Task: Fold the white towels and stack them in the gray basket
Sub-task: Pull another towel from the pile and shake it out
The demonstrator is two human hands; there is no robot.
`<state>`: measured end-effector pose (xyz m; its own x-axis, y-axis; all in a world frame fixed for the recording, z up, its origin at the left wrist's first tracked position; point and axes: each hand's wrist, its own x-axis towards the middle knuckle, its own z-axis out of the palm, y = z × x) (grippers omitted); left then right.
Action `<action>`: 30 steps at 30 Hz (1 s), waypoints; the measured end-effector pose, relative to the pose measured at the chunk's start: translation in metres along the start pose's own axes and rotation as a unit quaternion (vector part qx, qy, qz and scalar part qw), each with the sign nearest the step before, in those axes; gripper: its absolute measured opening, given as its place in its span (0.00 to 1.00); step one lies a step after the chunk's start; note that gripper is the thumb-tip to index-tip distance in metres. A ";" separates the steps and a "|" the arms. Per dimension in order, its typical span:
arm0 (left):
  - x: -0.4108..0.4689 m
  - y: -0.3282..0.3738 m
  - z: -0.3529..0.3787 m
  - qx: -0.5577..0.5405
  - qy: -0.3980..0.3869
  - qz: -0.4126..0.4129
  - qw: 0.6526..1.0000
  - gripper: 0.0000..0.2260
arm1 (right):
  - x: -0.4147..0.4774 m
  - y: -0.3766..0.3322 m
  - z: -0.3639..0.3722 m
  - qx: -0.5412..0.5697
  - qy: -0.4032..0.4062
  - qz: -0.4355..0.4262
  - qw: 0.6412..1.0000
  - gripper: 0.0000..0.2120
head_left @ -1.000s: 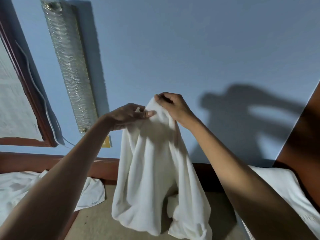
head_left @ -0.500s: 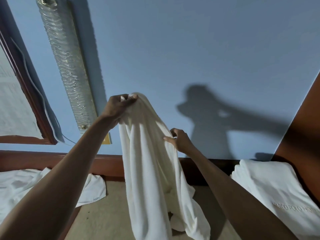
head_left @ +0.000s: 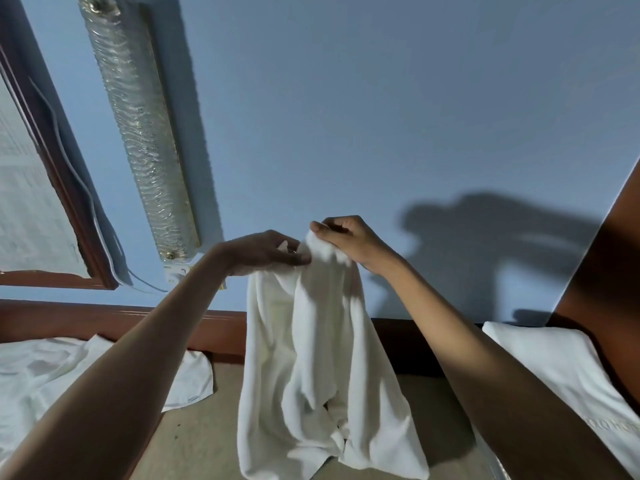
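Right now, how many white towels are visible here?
3. One white towel hangs from the left hand and right hand at centre; a crumpled towel lies at left; a folded towel lies at right. The crumpled one may hide more.

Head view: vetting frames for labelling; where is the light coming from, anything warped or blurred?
Head view: light comes from the left, as the dark cast shadow lands rightward on the pale blue wall; the wide-angle lens slants the long ribbed glass wall lamp; the white terry towel is fairly sharp, without glare.
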<state>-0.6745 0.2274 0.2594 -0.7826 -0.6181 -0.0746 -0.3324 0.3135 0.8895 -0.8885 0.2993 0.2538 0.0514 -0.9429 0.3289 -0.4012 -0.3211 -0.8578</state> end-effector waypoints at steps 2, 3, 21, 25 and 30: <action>0.000 0.008 -0.006 0.027 0.015 0.017 0.999 0.17 | -0.004 0.005 -0.010 -0.009 0.014 0.008 1.000 0.25; 0.000 0.012 -0.009 0.046 0.028 0.025 0.998 0.22 | -0.006 0.010 -0.014 -0.015 0.018 0.013 1.000 0.21; 0.006 -0.033 -0.022 -0.137 0.328 -0.073 0.932 0.15 | -0.022 0.092 -0.001 -0.018 0.100 0.104 0.989 0.19; 0.004 -0.040 -0.011 0.023 0.215 -0.080 0.973 0.26 | -0.008 0.044 -0.001 -0.018 0.021 0.046 0.999 0.15; 0.007 -0.008 0.012 0.005 0.012 -0.007 1.000 0.11 | 0.003 0.006 -0.005 0.004 0.010 0.013 1.000 0.19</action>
<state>-0.6843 0.2293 0.2465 -0.7653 -0.6393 -0.0755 -0.3478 0.3119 0.8842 -0.8955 0.2955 0.2516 0.0226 -0.9493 0.3135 -0.3950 -0.2965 -0.8695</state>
